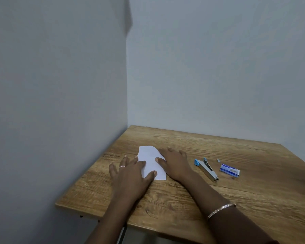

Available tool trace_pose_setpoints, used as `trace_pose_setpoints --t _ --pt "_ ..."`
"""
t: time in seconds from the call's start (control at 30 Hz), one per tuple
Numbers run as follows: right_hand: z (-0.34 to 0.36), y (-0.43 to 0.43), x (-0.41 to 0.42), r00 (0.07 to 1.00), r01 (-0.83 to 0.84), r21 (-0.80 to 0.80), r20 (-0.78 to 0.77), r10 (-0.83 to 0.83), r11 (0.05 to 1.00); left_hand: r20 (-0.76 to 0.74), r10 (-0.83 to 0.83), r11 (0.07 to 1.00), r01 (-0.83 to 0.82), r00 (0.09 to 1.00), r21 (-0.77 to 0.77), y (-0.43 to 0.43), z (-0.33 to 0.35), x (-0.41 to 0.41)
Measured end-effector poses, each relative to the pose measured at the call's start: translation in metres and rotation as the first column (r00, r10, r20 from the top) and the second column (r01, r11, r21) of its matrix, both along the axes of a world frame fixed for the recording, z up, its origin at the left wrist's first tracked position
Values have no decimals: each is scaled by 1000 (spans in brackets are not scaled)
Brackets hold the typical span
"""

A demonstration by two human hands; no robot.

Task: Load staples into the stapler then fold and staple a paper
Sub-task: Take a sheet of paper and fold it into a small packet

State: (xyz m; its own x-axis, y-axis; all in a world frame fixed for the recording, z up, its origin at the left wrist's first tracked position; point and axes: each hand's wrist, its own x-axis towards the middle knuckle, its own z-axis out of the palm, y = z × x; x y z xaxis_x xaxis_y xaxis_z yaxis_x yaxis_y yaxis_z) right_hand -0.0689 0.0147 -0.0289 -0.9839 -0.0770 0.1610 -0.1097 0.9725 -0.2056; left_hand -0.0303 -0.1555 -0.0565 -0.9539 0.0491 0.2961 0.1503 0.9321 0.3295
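Left hand (130, 171): flat, fingers spread, a ring (121, 166) on one finger; thumb and forefinger rest on the near left part of the paper (151, 159). The paper lies flat on the wooden table (218, 208), between and partly under both hands. Right hand (174, 162): flat, fingers straight, thumb pressing the sheet's right side. The stapler (206, 169) lies ungripped, near and to the right of that hand. Beyond it are a small grey piece (218, 160) and the staple box (229, 170).
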Motion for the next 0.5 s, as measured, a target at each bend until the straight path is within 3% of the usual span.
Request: trace_pose_setpoints --t 0.1,0.17,0.3,0.4,0.5 --pt "2 -5 4 988 -70 -121 -146 52 990 8 1 1000 -1 1000 19 -1 -1 0" --pt "3 -6 7 970 -115 -334 -240 33 936 14 2 1000 -2 1000 23 -1 -2 0" --pt "4 -2 9 978 -94 -783 -188 -89 615 13 -3 999 2 1000 40 0 -1 0" --pt "5 2 8 974 -32 -903 -125 -191 429 10 -7 998 6 1000 56 0 1 1" --pt "4 5 8 961 -6 -929 -107 -254 370 -18 -14 996 16 1000 84 -1 3 4"
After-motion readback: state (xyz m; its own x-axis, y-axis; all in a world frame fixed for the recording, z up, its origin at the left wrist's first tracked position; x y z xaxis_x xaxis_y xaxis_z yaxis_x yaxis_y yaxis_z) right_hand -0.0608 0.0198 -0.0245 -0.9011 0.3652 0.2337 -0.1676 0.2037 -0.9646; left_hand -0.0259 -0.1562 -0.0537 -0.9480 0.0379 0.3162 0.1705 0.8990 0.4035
